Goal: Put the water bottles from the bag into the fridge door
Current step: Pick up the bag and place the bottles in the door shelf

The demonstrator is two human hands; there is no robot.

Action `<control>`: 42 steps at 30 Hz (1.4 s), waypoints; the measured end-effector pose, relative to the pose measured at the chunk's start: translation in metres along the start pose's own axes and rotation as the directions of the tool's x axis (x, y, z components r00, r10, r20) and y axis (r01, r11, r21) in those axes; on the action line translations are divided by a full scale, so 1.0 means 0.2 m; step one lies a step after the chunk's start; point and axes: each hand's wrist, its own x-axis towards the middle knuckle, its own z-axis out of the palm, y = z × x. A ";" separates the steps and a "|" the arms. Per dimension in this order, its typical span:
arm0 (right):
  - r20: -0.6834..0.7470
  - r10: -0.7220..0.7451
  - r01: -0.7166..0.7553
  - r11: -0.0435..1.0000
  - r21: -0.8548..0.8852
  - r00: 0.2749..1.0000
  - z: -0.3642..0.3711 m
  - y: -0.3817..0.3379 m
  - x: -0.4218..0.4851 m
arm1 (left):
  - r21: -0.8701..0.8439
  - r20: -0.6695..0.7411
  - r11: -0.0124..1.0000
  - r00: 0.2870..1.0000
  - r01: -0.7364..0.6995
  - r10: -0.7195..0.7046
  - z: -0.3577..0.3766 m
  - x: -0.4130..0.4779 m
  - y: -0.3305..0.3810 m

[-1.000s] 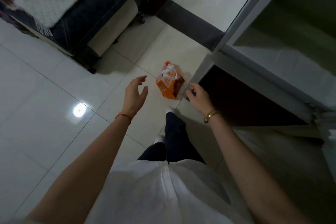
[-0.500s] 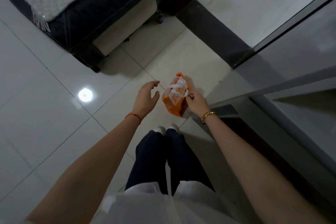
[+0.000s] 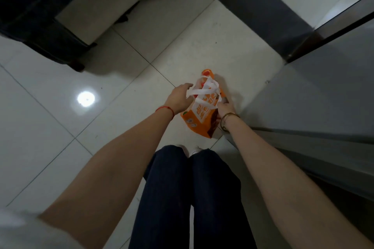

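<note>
An orange bag with white handles stands on the tiled floor beside the grey fridge door. My left hand rests against the bag's left top edge, fingers at a white handle. My right hand grips the bag's right top edge, its fingers hidden by the bag. Something red shows at the bag's mouth; no water bottle is clearly visible.
A dark sofa with a pale base fills the upper left. A dark threshold strip crosses the floor at the upper right. My legs in dark trousers stand just below the bag. A light reflection lies on the tiles.
Both hands have closed in on the bag: the left went from hovering open to touching the handle side, the right stays at the right edge. The view has dropped closer to the floor.
</note>
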 end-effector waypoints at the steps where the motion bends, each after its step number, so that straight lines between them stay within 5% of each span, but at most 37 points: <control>1: -0.001 0.025 -0.025 0.999 0.024 1.000 0.05 0.07 0.20 | 0.007 0.022 1.000 1.000 0.002 -0.002 0.05 0.08 -0.03; 10: -0.127 0.069 -0.051 0.989 0.139 0.989 0.28 0.07 0.56 | 0.201 0.140 0.978 0.990 -0.064 0.036 0.41 0.64 -0.22; 17: 0.160 0.302 -0.338 0.754 0.563 0.940 0.27 0.10 0.71 | 0.190 0.074 0.981 0.997 -0.038 0.024 0.49 0.71 -0.23; 21: 0.062 0.239 -0.194 0.586 0.787 0.969 0.22 0.05 0.63 | 0.077 -0.121 0.997 0.993 0.002 0.007 0.40 0.61 -0.15; 25: -0.066 0.106 0.008 0.476 0.879 0.992 0.11 -0.09 0.37 | -0.002 0.074 0.994 0.991 0.113 -0.112 0.28 0.48 -0.08; 28: -0.130 0.023 0.090 0.603 0.793 0.991 0.04 -0.17 0.20 | -0.172 0.164 0.946 0.955 0.273 -0.246 0.23 0.37 -0.03; 31: -0.186 0.100 0.041 0.775 0.631 0.977 -0.04 -0.15 0.06 | -0.339 0.260 0.824 0.887 0.453 -0.381 0.21 0.24 0.03; 34: -0.194 0.169 -0.035 0.833 0.553 0.966 -0.10 -0.03 -0.09 | -0.400 0.283 0.735 0.837 0.548 -0.469 0.23 0.10 0.01; 42: -0.190 0.187 -0.090 0.900 0.426 0.964 -0.26 0.05 -0.43 | -0.481 0.186 0.767 0.905 0.424 -0.383 0.07 -0.29 0.25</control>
